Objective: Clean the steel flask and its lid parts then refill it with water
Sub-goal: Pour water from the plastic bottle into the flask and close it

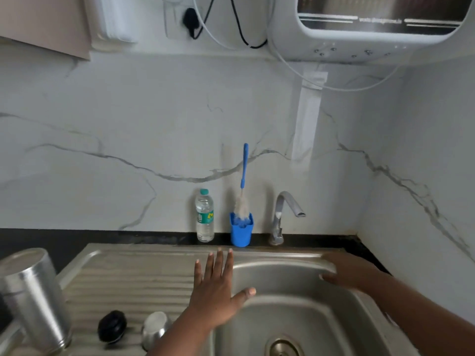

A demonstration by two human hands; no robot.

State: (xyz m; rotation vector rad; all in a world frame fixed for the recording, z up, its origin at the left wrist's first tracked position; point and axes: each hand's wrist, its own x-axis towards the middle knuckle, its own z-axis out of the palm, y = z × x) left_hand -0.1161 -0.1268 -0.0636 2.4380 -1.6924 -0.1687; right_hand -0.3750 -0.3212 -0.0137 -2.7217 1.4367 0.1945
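Observation:
The steel flask (pixel 33 299) stands upside down on the ribbed drainboard (pixel 133 281) at the far left. Beside it lie a black stopper (pixel 112 327) and a steel cup lid (pixel 154 330), mouth down. My left hand (pixel 214 291) is spread flat with straight fingers over the ridge between drainboard and sink basin (pixel 295 314), holding nothing. My right hand (pixel 352 272) rests on the basin's back right rim, fingers bent over the edge. A blue-handled bottle brush (pixel 244 181) stands in a blue cup (pixel 241 231) against the wall.
A clear plastic water bottle (pixel 204 217) stands left of the blue cup. The steel tap (pixel 284 214) rises behind the basin, spout aimed right. The drain (pixel 282 346) sits at the basin's bottom. A white water purifier (pixel 372 29) hangs on the wall above.

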